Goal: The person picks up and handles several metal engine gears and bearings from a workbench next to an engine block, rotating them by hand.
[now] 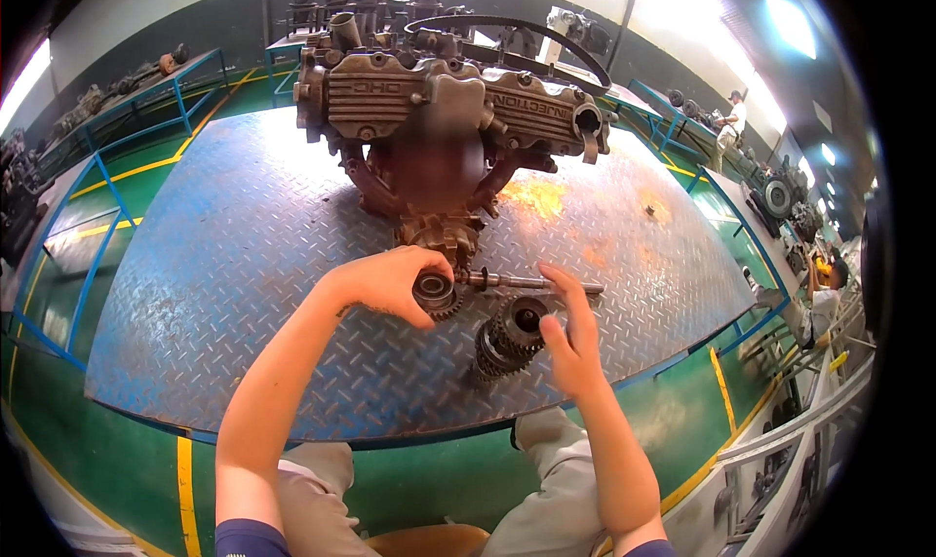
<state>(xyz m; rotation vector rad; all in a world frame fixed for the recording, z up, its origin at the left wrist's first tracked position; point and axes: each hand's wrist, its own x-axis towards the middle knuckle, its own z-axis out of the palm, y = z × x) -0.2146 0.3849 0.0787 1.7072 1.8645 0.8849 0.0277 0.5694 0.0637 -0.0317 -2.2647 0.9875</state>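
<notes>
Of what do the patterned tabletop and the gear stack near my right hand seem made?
Gear stack: probably steel, dark, with metallic sheen and toothed rims; the alloy stays open.
Tabletop: likely steel tread plate, worn blue paint, with raised pattern and grey sheen.

Forearms stretched forward; left hand curled, right hand loosely spread

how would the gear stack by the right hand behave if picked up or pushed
The gear stack looks like closely packed metal gears, so it is probably stiff and heavy for its size. Its round outline suggests it could roll on its side. Its toothed edges should give some grip.
</notes>
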